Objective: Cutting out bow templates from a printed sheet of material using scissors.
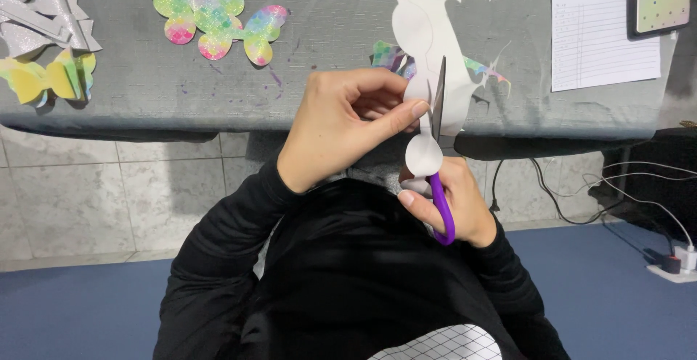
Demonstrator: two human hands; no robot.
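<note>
- Right hand (457,204) grips the purple-handled scissors (440,149), blades up.
- Left hand (348,124) pinches the white sheet (428,37) just beside the blades; best turn the sheet, not the scissors.
- Far left on the worktop (145,84): glittery butterfly cutouts (214,18).

Grey table (145,91) above pale tiled wall (87,200); blue floor (80,309); white cables (639,200) at right.

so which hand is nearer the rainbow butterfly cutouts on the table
Left. The left hand pinches the white sheet just right of and below the rainbow butterfly cutouts. The right hand sits lower and farther right, working the purple-handled scissors.
</note>
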